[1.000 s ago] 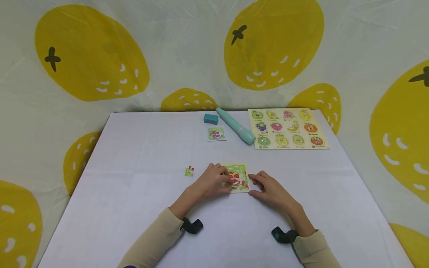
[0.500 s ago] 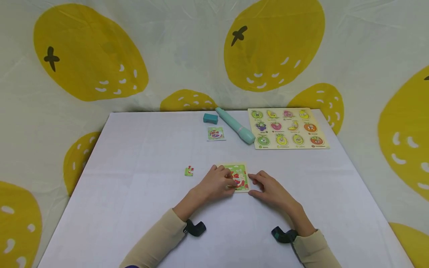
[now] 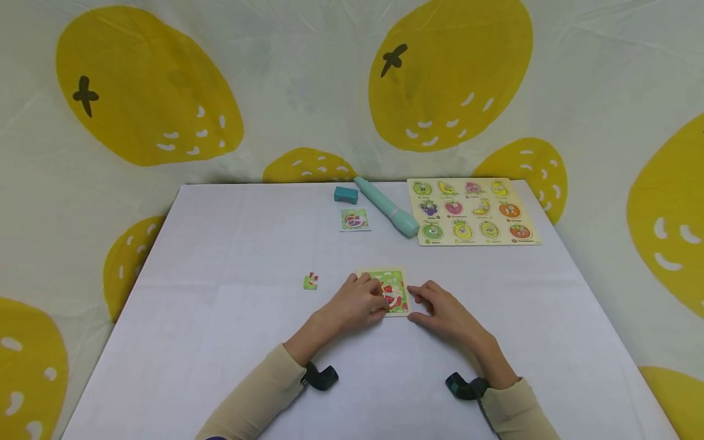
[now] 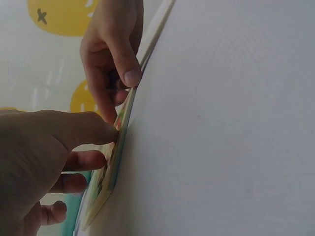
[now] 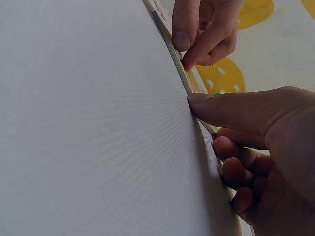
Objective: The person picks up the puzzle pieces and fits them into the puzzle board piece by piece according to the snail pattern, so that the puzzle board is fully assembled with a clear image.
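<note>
A small square jigsaw puzzle (image 3: 393, 278) with a green and red picture and a pale wooden border lies flat on the white table. My left hand (image 3: 354, 302) reaches over its left half, thumb and index fingertips pressing on the picture and the other fingers loosely bent. No piece shows between those fingertips. At the puzzle's right edge, the thumb and index finger of my right hand (image 3: 447, 315) touch the border; its other fingers curl loosely in the right wrist view. One loose jigsaw piece (image 3: 310, 281), green and red, lies to the left of the left hand.
Behind the puzzle are a small picture card (image 3: 354, 219), a teal block (image 3: 346, 195) and a long mint-green wand-shaped thing (image 3: 387, 208). A wooden fruit puzzle board (image 3: 474, 212) lies at the back right. A cloth with yellow fruit prints hangs behind the table.
My left hand has shifted slightly right, its fingertips moving down over the puzzle's lower middle, then stayed there. The right hand, the loose piece and the other things have kept their places.
</note>
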Available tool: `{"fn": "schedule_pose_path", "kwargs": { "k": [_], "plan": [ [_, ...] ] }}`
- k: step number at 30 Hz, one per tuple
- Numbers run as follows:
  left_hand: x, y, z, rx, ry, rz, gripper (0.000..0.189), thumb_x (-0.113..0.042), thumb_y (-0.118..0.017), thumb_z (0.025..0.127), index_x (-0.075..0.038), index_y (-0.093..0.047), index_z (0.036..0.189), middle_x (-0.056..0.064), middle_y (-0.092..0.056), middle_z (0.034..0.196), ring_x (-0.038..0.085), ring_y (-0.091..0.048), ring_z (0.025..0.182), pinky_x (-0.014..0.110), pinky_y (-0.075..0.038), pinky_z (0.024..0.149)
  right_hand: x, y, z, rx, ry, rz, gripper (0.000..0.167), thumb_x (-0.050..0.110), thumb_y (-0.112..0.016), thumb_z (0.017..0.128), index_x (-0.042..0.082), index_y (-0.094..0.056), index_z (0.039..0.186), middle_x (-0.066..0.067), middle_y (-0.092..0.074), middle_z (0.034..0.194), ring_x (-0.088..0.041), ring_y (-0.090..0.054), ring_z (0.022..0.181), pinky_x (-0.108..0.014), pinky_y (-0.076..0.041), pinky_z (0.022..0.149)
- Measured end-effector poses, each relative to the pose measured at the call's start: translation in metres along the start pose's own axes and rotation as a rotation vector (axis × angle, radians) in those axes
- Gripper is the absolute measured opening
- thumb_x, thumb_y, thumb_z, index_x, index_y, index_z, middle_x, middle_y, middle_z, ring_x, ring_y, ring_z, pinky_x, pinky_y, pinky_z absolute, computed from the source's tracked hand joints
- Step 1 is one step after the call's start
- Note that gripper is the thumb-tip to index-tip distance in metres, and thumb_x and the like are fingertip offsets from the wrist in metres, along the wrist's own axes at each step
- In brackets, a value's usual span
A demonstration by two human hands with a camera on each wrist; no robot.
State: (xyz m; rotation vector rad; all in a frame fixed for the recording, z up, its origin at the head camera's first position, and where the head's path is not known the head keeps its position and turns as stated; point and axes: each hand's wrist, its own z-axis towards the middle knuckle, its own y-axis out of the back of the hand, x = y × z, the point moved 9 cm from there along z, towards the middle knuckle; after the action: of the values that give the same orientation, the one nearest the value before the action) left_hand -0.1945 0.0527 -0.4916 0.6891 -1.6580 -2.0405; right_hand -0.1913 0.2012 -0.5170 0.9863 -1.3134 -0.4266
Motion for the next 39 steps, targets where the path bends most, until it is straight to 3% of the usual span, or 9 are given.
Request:
{"fn": "schedule_pose_path", "kwargs": {
  "k": [8,14,19,27,33,39],
  "plan": [
    [-0.002,0.003,-0.002,-0.024,-0.017,0.009,0.013,-0.03,-0.069,0.094,-0.033,-0.079,0.103,-0.006,-0.068,0.108,0.015,-0.055,0.097,0.032,-0.039,0.078,0.0,-0.001,0.0,0.012,-0.009,-0.007,0.06,0.027,-0.079,0.085,0.005,-0.059,0.137,0.003,-0.052,0.097,-0.01,-0.046,0.083,-0.02,-0.041,0.07],
    [0.002,0.006,-0.005,-0.046,-0.011,-0.044,0.015,-0.029,-0.069,0.094,-0.031,-0.079,0.105,-0.006,-0.068,0.108,0.014,-0.058,0.1,0.031,-0.04,0.078,0.0,0.001,0.0,0.0,0.001,0.0,0.059,0.026,-0.08,0.084,0.004,-0.06,0.135,0.002,-0.053,0.096,-0.01,-0.046,0.082,-0.021,-0.04,0.068],
    [0.014,0.012,-0.011,-0.083,0.033,-0.086,0.014,-0.03,-0.069,0.092,-0.029,-0.078,0.103,-0.007,-0.067,0.101,0.014,-0.059,0.1,0.032,-0.04,0.077,-0.001,-0.001,0.0,0.019,-0.014,0.0,0.06,0.026,-0.079,0.085,0.005,-0.059,0.137,0.003,-0.052,0.098,-0.011,-0.047,0.083,-0.02,-0.041,0.07],
    [0.03,0.018,-0.022,-0.097,0.07,-0.11,0.015,-0.028,-0.072,0.091,-0.025,-0.078,0.103,-0.006,-0.07,0.105,0.015,-0.06,0.098,0.033,-0.042,0.078,0.0,0.0,-0.001,0.009,-0.002,0.001,0.06,0.027,-0.08,0.085,0.005,-0.059,0.137,0.003,-0.053,0.098,-0.011,-0.047,0.084,-0.021,-0.041,0.071],
    [0.045,0.021,-0.033,-0.096,0.132,-0.105,0.015,-0.026,-0.073,0.089,-0.024,-0.078,0.103,-0.006,-0.068,0.098,0.013,-0.058,0.092,0.031,-0.041,0.076,-0.001,-0.002,0.0,0.013,0.001,0.0,0.06,0.027,-0.079,0.085,0.005,-0.059,0.137,0.003,-0.051,0.097,-0.011,-0.047,0.086,-0.021,-0.039,0.071],
    [0.063,0.025,-0.046,-0.095,0.195,-0.093,0.017,-0.024,-0.074,0.087,-0.022,-0.078,0.103,-0.005,-0.068,0.101,0.015,-0.059,0.094,0.033,-0.044,0.078,-0.002,-0.002,-0.001,0.016,0.002,-0.006,0.06,0.027,-0.079,0.085,0.005,-0.059,0.138,0.003,-0.052,0.097,-0.011,-0.047,0.087,-0.021,-0.04,0.072]
  ]
}}
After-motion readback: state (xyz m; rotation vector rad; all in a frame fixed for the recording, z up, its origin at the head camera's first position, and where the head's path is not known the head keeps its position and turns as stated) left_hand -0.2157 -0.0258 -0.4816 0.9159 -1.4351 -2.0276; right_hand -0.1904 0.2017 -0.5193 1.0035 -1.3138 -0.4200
